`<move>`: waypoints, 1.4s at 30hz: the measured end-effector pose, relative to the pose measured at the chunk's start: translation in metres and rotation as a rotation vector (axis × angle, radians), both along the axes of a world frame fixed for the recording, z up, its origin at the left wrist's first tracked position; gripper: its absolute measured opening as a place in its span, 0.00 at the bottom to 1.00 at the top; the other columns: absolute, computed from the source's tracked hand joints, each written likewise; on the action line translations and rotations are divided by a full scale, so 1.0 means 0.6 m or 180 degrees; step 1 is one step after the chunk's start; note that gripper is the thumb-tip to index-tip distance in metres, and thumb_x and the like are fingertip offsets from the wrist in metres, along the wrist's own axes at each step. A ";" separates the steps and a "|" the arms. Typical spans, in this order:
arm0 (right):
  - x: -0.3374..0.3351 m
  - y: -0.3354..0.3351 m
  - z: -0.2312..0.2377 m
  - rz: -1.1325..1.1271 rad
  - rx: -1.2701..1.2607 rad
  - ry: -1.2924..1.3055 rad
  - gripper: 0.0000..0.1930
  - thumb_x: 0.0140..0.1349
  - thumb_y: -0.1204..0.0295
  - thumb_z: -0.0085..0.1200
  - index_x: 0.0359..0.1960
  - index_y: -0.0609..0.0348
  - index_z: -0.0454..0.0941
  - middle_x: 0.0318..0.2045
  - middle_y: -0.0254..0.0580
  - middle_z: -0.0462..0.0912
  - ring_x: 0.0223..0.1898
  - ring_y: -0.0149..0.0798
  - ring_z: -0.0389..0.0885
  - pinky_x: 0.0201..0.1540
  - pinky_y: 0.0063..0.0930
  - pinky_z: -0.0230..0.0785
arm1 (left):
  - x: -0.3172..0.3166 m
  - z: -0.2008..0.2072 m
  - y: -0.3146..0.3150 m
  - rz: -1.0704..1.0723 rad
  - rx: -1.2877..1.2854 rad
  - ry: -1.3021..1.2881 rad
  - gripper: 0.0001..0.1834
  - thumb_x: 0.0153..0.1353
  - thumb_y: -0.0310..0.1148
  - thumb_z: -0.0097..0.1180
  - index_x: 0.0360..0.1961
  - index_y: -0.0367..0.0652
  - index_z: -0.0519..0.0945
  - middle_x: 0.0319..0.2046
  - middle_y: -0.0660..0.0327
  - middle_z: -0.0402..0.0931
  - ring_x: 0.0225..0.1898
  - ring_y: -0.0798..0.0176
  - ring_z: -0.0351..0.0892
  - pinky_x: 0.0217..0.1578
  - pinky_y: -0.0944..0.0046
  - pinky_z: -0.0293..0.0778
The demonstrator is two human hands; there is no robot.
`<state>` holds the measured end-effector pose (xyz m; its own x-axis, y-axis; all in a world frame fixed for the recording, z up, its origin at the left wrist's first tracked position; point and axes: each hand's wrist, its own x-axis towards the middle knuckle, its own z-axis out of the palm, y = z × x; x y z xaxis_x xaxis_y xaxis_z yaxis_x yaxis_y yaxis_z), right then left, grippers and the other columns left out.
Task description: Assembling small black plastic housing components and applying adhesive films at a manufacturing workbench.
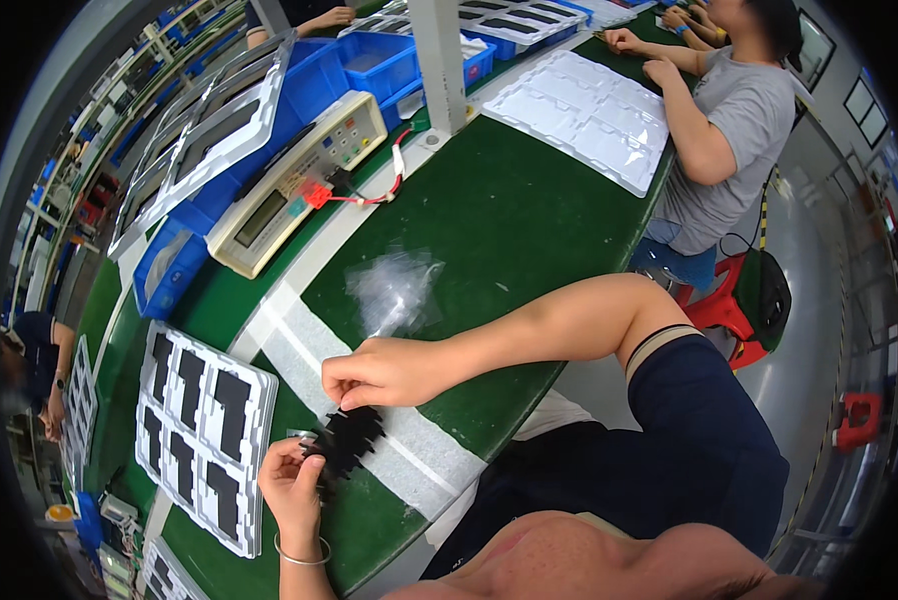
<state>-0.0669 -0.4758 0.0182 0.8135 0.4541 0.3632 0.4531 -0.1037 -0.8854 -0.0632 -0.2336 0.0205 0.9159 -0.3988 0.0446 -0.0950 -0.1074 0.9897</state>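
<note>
From here, L hand (291,485) and R hand (389,372) both look pinched on the dark, ragged bundle (354,438) over the counter's (529,225) pale strip (419,460), prob. teasing it apart, so next move calls for firm L grip, light R pull.

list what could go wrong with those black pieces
The black pieces bunch loosely at the left hand, so one might slip out. The clear plastic lies loose beside the right hand and could get brushed aside. The left hand could bump the nearby tray.
</note>
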 end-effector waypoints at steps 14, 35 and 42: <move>0.012 -0.008 -0.007 -0.0250 0.0060 0.0074 0.05 0.53 0.77 0.50 0.29 0.62 0.67 0.24 0.40 0.75 0.28 0.35 0.74 0.31 0.28 0.66 | 0.005 -0.005 -0.008 0.0279 0.0112 0.0159 0.11 0.47 0.16 0.57 0.32 0.36 0.72 0.23 0.67 0.67 0.21 0.76 0.67 0.22 0.77 0.68; 0.067 -0.021 -0.045 -0.0963 0.1194 0.0568 0.18 0.52 0.81 0.47 0.44 0.58 0.60 0.28 0.36 0.71 0.26 0.27 0.71 0.27 0.21 0.65 | 0.009 -0.019 0.041 0.0860 0.0474 -0.0249 0.05 0.57 0.26 0.50 0.35 0.39 0.71 0.23 0.71 0.65 0.21 0.79 0.58 0.19 0.78 0.53; 0.060 -0.038 -0.023 -0.1036 0.1041 0.0689 0.21 0.51 0.84 0.47 0.48 0.58 0.61 0.31 0.35 0.69 0.28 0.26 0.72 0.33 0.20 0.69 | -0.001 0.012 0.071 0.1625 0.0804 -0.0347 0.10 0.57 0.28 0.52 0.41 0.40 0.72 0.37 0.66 0.71 0.29 0.77 0.67 0.24 0.79 0.62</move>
<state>-0.0307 -0.4988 0.0044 0.9663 0.0553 0.2514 0.2460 0.0893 -0.9651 -0.0636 -0.1909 0.0279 0.9905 0.0819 0.1102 -0.0689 -0.3980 0.9148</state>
